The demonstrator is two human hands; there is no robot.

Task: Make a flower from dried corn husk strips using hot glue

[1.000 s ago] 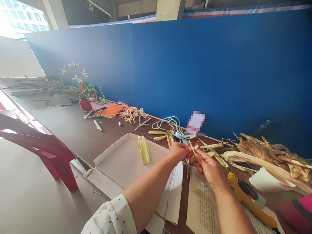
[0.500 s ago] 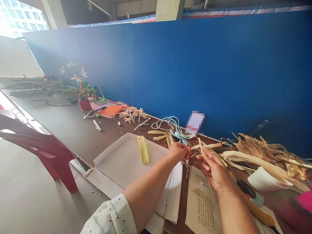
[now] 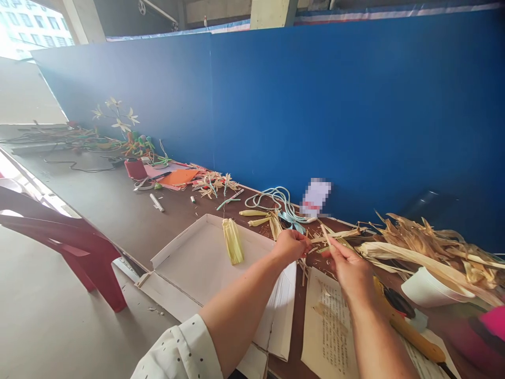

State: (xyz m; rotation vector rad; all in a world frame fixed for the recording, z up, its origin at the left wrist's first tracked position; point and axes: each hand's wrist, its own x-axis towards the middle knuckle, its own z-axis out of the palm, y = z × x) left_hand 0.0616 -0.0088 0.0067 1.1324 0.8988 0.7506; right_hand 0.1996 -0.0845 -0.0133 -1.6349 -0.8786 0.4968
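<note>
My left hand is closed in a pinch over the right edge of the open cardboard box. From its fingertips a narrow pale strip of corn husk stretches toward my right hand. That hand is closed around a thin pale stick, whose upper end pokes out above the fingers. Whether the strip is wound on the stick I cannot tell. Inside the box lies a yellow-green piece of corn husk. Beneath my right hand is a printed sheet.
Dry corn husks are heaped at the right, beside a white cup. A yellow-handled tool lies below it. Behind my hands sits a coil of light blue cord. A blue partition borders the table; a red chair stands left.
My right hand has turned and its fingers have closed further around the stick, whose lower end is now out of sight. My left hand stays nearly in place.
</note>
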